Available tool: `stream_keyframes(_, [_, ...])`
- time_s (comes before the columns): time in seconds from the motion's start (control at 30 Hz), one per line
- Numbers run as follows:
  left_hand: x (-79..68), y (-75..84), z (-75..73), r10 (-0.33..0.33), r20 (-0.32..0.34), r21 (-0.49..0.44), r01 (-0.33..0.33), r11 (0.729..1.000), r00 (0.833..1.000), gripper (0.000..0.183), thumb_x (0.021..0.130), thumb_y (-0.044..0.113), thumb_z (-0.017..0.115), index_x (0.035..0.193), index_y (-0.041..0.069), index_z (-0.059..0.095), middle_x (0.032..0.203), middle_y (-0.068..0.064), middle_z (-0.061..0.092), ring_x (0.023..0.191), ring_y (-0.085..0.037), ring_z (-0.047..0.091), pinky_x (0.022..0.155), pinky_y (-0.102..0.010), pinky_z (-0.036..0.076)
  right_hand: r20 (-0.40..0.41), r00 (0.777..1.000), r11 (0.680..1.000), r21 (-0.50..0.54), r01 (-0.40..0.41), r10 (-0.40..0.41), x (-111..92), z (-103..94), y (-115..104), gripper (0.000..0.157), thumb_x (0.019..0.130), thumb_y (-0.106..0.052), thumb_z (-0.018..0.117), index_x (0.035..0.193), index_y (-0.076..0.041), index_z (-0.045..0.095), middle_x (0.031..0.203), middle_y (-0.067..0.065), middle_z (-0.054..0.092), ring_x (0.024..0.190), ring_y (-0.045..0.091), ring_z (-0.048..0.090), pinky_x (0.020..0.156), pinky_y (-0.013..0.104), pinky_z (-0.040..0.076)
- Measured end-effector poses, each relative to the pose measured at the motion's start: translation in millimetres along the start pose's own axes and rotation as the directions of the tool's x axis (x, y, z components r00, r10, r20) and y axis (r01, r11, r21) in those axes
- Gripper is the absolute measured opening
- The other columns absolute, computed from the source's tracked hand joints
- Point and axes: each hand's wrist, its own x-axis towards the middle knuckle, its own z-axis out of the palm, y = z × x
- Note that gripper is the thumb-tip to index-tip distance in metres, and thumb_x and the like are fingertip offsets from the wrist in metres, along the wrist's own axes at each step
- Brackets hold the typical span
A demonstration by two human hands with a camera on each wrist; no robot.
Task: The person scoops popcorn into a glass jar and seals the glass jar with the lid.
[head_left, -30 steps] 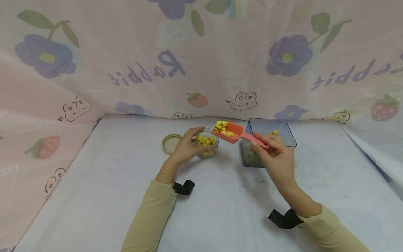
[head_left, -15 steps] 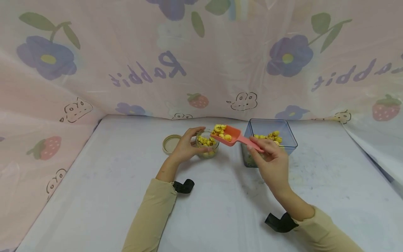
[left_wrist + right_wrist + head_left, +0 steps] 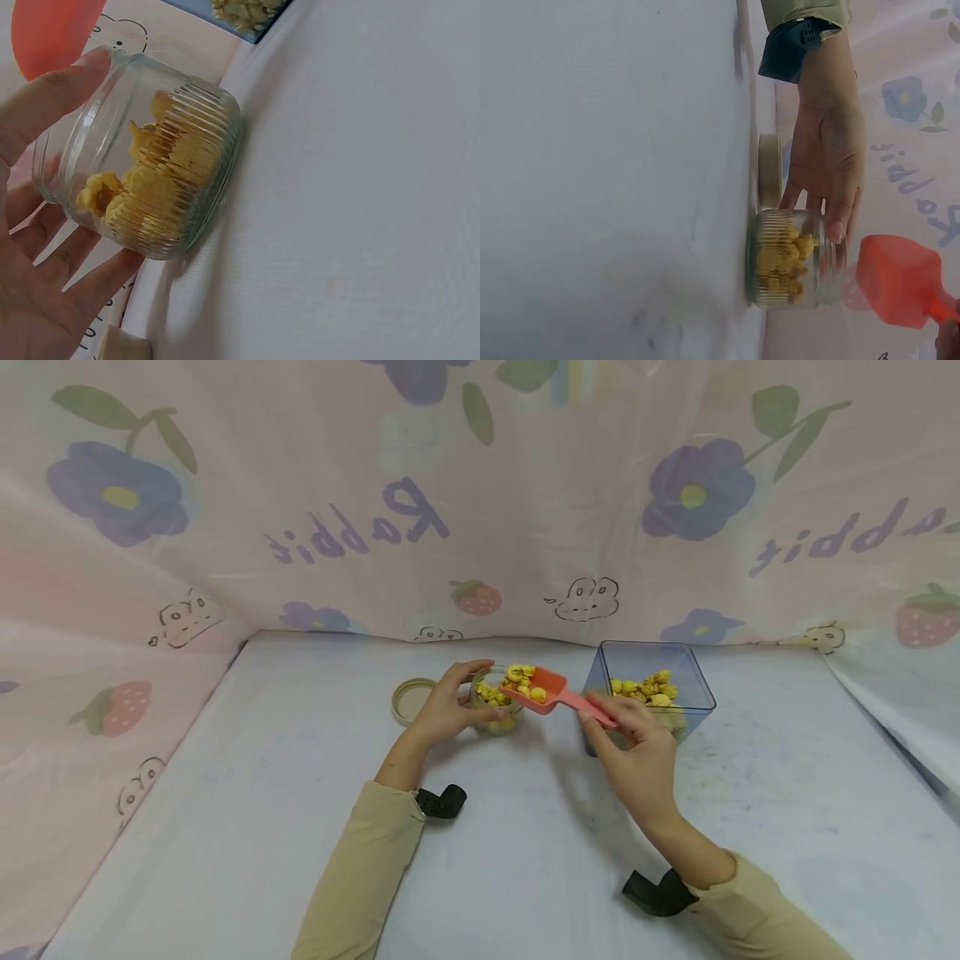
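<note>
A clear ribbed glass jar [image 3: 507, 724] with yellow popcorn inside stands on the white table. My left hand [image 3: 442, 714] grips it near the rim, thumb on the near side and fingers round the far side. Pinched by its handle in my right hand [image 3: 639, 758] is a pink-red scoop [image 3: 553, 687], its front edge over the jar's mouth. Several popcorn pieces [image 3: 521, 681] lie in the scoop's front. The left wrist view shows the jar [image 3: 172, 150] about half full. In the right wrist view the scoop [image 3: 900, 281] is just above the jar's opening.
A clear bluish square box [image 3: 697, 681] holding popcorn stands to the right, partly behind my right hand. Left of the jar, a round beige-rimmed lid [image 3: 400, 687] lies on the table. A patterned pink curtain [image 3: 337, 585] hangs behind.
My right hand has moved left and toward me, bringing the scoop lower over the jar and uncovering more of the box's popcorn. My left hand holds the jar in place.
</note>
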Motion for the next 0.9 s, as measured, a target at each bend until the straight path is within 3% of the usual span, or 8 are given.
stream_keyframes(0.2, [1.4, 0.1, 0.1, -0.004, 0.0, -0.02, 0.004, 1.0, 1.0, 0.078, 0.074, 0.012, 0.083, 0.142, 0.012, 0.045, 0.141, -0.007, 0.041, 0.136, -0.024, 0.036, 0.111, -0.043, 0.035, 0.028, 0.999, 0.993, -0.114, -0.017, 0.021, 2.2, 0.1, -3.4, 0.028, 0.082, 0.0, 0.073, 0.11, 0.001, 0.071, 0.101, 0.013, 0.068, 0.088, 0.005, 0.057, 0.077, 0.006, 0.048])
stream_keyframes(0.43, [1.6, 1.4, -0.1, 0.014, -0.008, -0.037, -0.014, 0.999, 1.0, 0.078, 0.073, 0.006, 0.083, 0.141, 0.008, 0.045, 0.138, -0.011, 0.042, 0.135, -0.025, 0.037, 0.111, -0.041, 0.036, 0.053, 0.997, 0.954, -0.293, 0.062, -0.049, 6.2, 2.7, -3.5, 0.028, 0.079, -0.005, 0.077, 0.106, -0.004, 0.074, 0.097, 0.009, 0.071, 0.082, -0.001, 0.057, 0.069, 0.006, 0.045])
stream_keyframes(0.67, [1.9, -1.6, 0.3, 0.015, -0.004, -0.03, -0.016, 0.999, 1.0, 0.077, 0.074, 0.007, 0.083, 0.141, 0.009, 0.045, 0.139, -0.011, 0.042, 0.136, -0.025, 0.036, 0.111, -0.044, 0.036, 0.103, 0.992, 0.924, -0.366, 0.11, -0.077, 12.5, 2.3, -9.8, 0.027, 0.079, -0.007, 0.077, 0.105, 0.0, 0.073, 0.095, 0.012, 0.071, 0.08, 0.014, 0.06, 0.063, 0.008, 0.043])
stream_keyframes(0.9, [1.3, -1.4, 0.5, 0.004, -0.007, -0.013, -0.004, 1.0, 1.0, 0.078, 0.072, 0.012, 0.085, 0.141, 0.013, 0.046, 0.141, -0.009, 0.042, 0.136, -0.024, 0.036, 0.111, -0.045, 0.035, 0.163, 0.982, 0.903, -0.402, 0.151, -0.092, 24.6, 0.7, -19.9, 0.027, 0.08, -0.006, 0.076, 0.105, 0.001, 0.073, 0.091, 0.012, 0.069, 0.075, 0.017, 0.06, 0.059, 0.018, 0.047])
